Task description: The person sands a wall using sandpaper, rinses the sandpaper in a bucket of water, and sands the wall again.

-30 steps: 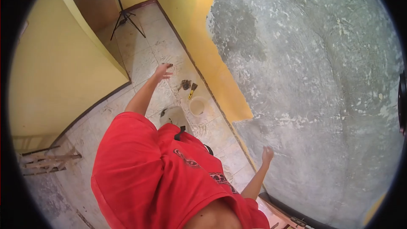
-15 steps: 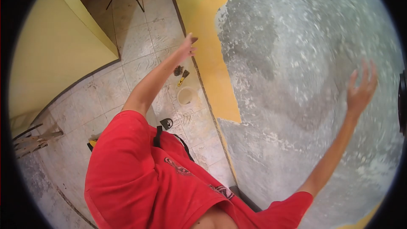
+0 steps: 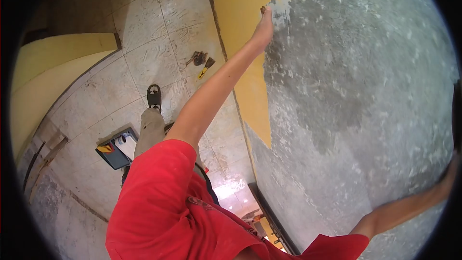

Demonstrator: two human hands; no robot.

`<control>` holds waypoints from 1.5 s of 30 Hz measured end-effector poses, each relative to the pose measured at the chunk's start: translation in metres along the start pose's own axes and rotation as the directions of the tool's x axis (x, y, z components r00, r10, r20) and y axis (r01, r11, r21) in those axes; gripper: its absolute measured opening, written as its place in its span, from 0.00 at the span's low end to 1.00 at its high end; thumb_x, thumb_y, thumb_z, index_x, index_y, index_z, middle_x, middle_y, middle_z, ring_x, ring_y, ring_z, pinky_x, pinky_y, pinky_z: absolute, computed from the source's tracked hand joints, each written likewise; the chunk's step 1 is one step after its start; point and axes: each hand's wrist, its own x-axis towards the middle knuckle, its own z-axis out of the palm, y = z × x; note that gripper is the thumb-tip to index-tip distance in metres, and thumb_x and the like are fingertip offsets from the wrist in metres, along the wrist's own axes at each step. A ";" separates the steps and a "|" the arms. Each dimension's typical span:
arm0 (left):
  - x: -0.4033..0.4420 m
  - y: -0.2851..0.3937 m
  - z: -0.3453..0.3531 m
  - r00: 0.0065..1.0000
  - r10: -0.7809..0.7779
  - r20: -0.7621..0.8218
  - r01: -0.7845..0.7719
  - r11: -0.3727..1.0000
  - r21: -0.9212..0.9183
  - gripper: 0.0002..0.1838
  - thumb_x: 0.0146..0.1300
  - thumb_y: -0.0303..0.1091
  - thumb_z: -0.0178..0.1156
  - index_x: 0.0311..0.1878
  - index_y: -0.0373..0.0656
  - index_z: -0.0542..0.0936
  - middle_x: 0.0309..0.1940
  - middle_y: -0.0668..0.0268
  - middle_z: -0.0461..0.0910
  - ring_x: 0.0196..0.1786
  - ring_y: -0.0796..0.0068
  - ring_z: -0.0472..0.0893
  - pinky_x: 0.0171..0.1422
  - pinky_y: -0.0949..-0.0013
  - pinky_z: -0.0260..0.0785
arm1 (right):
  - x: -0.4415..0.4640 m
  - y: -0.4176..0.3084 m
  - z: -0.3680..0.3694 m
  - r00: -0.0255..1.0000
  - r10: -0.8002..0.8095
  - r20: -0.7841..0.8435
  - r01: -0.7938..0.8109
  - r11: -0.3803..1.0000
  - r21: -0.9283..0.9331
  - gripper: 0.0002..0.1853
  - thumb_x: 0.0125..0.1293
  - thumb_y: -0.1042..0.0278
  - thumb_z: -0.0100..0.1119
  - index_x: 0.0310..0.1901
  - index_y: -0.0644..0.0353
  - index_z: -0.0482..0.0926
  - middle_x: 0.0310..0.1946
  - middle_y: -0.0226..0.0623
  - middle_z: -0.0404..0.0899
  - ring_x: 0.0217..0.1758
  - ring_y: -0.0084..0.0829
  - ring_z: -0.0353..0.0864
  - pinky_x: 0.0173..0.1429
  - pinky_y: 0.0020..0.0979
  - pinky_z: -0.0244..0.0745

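My left hand is raised at the wall, near the border between yellow paint and bare grey plaster. Its fingers are closed, and a small brown bit shows at their tips, too little to name. Darker, damp-looking patches spread over the plaster beside this hand. My right hand reaches to the far right edge of the view, by the grey wall. Its fingers are lost in the dark rim, so their pose is hidden.
On the tiled floor lie a yellow-handled scraper and a dark clump. A dark tray with a yellow item stands by my leg, near my sandalled foot. A low yellow wall curves at left.
My left hand has moved from over the floor edge up to the paint border. The right hand, open with spread fingers before, has gone down and right to the view's edge.
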 end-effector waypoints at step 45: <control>0.062 -0.011 0.024 0.620 0.657 -0.429 -0.502 0.752 0.427 0.26 0.74 0.41 0.52 0.66 0.32 0.64 0.55 0.45 0.67 0.62 0.44 0.66 0.66 0.49 0.57 | 0.008 0.003 0.019 0.990 -0.095 0.105 0.086 0.992 0.091 0.37 0.81 0.37 0.35 0.80 0.55 0.57 0.80 0.55 0.55 0.81 0.58 0.54 0.79 0.60 0.49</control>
